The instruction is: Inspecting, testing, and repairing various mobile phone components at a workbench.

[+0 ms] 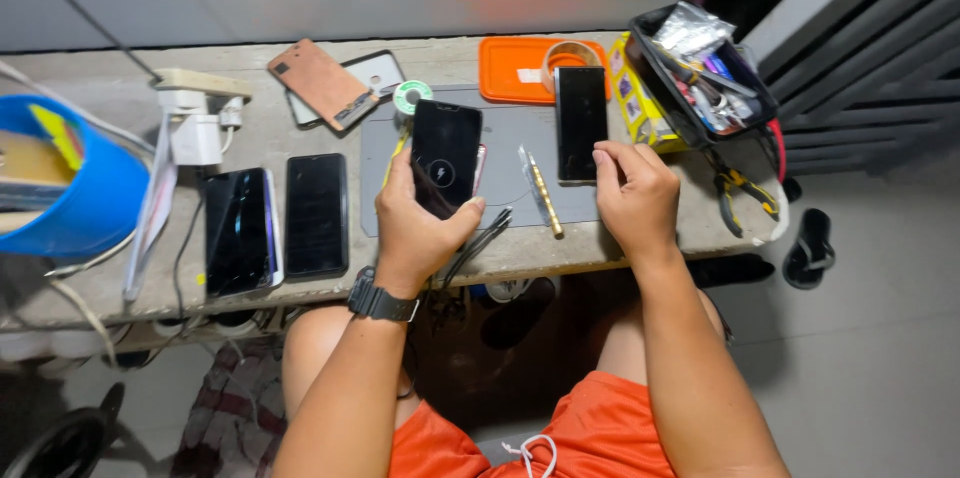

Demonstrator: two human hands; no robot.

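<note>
- The table (300, 298), a worn pale slab, runs across the middle of the view, with the person seated at its 6 o'clock edge.
- A blue tub (90, 203) sits at the table's 9 o'clock end, partly out of view.
- A grey work mat (520, 143) lies at the centre of the table, under both hands.
- A black tray of tools and packets (700, 78) stands at 2 o'clock of the mat, tilted over the table's corner.
- An orange lid (510, 68) rests at 12 o'clock of the mat, with a roll of tape (570, 53) on it.
- Two dark phones (240, 228) lie flat side by side at 9 o'clock of the mat; the outer one has a cracked screen.
- A copper-backed phone (320, 83) lies at 11 o'clock, beside a white power strip (195, 103).
- The left hand (420, 228), with a black watch at the wrist, is clamped around a black phone (445, 153), held upright above the mat, its screen showing a round charging symbol.
- A second black phone (581, 123) lies flat on the mat at 3 o'clock of the held one.
- The right hand (635, 198) is curled, its fingertips touching that flat phone's lower edge; whether it grips it I cannot tell.
- The hands are apart; between them lies a brass-coloured tool (545, 200).
- Yellow-handled pliers (740, 193) lie at 3 o'clock of the right hand.
</note>
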